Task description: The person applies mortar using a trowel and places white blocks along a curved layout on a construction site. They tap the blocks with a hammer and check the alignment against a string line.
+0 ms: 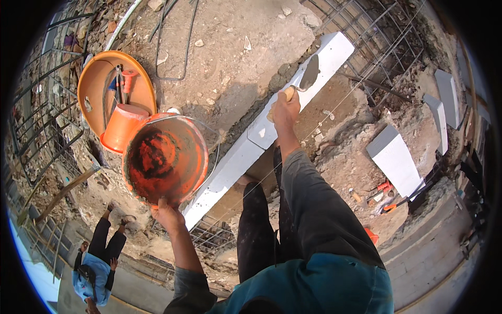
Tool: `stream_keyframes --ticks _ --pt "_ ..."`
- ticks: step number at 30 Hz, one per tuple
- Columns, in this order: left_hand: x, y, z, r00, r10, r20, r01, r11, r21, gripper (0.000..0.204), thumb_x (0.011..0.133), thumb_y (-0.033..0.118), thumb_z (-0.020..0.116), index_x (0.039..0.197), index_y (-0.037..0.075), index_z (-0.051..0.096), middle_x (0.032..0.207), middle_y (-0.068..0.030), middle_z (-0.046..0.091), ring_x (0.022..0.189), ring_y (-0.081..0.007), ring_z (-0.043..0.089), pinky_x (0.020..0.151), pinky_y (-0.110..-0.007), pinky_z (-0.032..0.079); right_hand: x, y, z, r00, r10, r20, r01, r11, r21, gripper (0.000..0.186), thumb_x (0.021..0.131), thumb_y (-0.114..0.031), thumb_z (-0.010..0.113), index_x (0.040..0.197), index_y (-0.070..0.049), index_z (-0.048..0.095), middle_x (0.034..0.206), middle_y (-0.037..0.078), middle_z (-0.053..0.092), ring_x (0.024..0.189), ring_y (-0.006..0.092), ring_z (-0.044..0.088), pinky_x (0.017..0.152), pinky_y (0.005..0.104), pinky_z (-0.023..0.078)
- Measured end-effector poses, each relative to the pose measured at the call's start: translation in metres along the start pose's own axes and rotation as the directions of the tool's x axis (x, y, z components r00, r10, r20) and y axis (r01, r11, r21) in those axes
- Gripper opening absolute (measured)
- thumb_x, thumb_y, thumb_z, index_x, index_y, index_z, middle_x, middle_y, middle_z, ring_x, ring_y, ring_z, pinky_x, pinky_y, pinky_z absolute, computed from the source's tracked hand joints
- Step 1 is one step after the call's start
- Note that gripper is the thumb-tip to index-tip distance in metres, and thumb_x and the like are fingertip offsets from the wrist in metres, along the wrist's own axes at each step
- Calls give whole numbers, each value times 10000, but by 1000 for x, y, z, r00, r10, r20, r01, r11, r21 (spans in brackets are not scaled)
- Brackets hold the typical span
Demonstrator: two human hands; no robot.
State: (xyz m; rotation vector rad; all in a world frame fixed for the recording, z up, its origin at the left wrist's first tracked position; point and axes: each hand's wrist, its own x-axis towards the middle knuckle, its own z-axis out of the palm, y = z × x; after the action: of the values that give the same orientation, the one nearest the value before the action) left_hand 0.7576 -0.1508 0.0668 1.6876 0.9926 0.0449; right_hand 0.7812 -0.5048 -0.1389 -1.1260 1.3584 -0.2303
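My right hand [285, 108] is closed round the wooden handle of a trowel [309, 73], whose grey, mortar-smeared blade lies over the top of a row of white blocks [230, 166]. On the near rim of an orange bucket [196, 157] my left hand [168, 213] is closed, with the thumb over the edge. The bucket tilts so that its inside shows, coated with grey mortar and a darker patch at the bottom. A wire handle hangs on its right side. Wet mortar [285, 78] runs along the far side of the blocks.
Left of the bucket stands an orange basin [86, 89] holding pliers [119, 83] and a smaller orange pail [121, 128]. A taut string [334, 107] crosses beside the blocks. Rebar cages [376, 36] border the dirt. Loose white blocks [396, 159] lie right. Another person [94, 267] is at lower left.
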Motion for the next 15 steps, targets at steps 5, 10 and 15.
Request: stream_keyframes --ticks 5,10,15 --pt "-9 13 10 1000 17 -4 -17 1000 -7 310 811 -35 558 1113 25 591 1016 -83 657 792 -191 657 612 -319 555 114 -27 38 978 -170 -123 130 951 -282 387 884 -154 524 1147 129 499 1040 260 634 940 372 643 855 417 495" --pt "-5 6 9 1000 -18 -2 18 1000 4 377 815 -41 561 1186 25 560 1083 -99 648 885 -211 662 704 -335 576 99 56 67 984 160 -73 -168 979 -114 460 878 -172 535 1209 132 435 1116 327 597 1028 405 624 870 453 477" --pt "-2 25 24 999 22 47 -22 1000 -9 461 825 -55 546 1281 10 517 1165 -130 628 961 -250 656 796 -380 585 -28 87 89 974 126 -187 -161 969 -187 355 897 -174 529 1122 87 447 973 269 605 894 416 616 814 451 483"
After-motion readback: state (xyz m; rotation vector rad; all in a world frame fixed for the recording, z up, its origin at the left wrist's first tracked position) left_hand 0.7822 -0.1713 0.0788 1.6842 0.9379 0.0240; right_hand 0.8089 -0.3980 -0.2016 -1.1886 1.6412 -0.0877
